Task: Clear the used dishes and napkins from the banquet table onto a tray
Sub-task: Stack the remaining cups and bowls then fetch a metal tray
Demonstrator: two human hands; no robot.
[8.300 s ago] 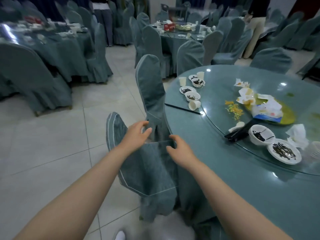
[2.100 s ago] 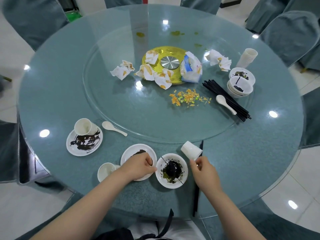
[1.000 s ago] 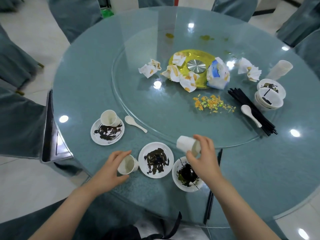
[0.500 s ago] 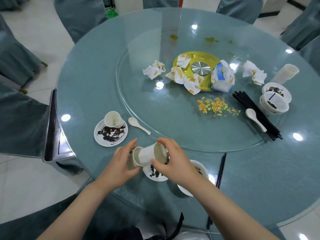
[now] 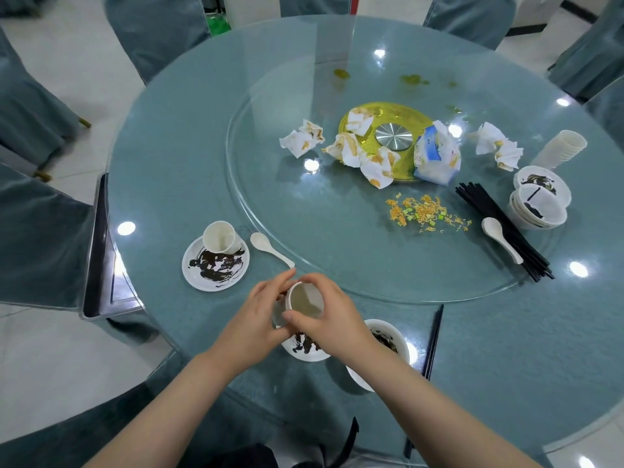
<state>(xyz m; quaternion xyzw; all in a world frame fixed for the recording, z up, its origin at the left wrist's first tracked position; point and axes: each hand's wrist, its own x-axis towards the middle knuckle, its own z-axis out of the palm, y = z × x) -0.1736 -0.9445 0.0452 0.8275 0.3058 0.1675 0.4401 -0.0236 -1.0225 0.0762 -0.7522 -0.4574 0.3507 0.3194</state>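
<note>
1. Round and glass-topped, the teal banquet table (image 5: 175, 170) fills the view, with a glass turntable (image 5: 304, 224) at its centre and grey-blue covered chairs (image 5: 37, 238) around it on a pale tiled floor.
2. Both hands meet at the near edge. The right hand (image 5: 332, 324) curls its fingers and thumb round a white paper cup (image 5: 305, 299), mouth tilted up toward the camera.
3. The left hand (image 5: 255, 320) wraps the left side of the same cup; whether a second cup sits under it I cannot tell, as the fingers hide it.
4. Just below the hands a sauce-smeared white saucer (image 5: 305, 349) lies on the table, partly hidden, and to its right a white bowl (image 5: 388, 336) with dark residue sits under the right forearm.
5. Black chopsticks (image 5: 434, 339) lie right of that bowl, pointing far to near.
6. Left of the hands a second stained saucer (image 5: 216, 266) carries a tipped paper cup (image 5: 221, 237); a white spoon (image 5: 270, 249) lies just beside it.
7. On the turntable, crumpled stained napkins (image 5: 302, 141) lie around a yellow disc (image 5: 388, 111) with a metal hub, beside a blue-and-white tissue packet (image 5: 435, 157).
8. Orange food scraps (image 5: 422, 212) are scattered nearer.
9. At far right stand stacked paper cups (image 5: 560, 150), stacked bowls (image 5: 540, 201), a bundle of black chopsticks (image 5: 499, 228) and another spoon (image 5: 499, 239).
</note>
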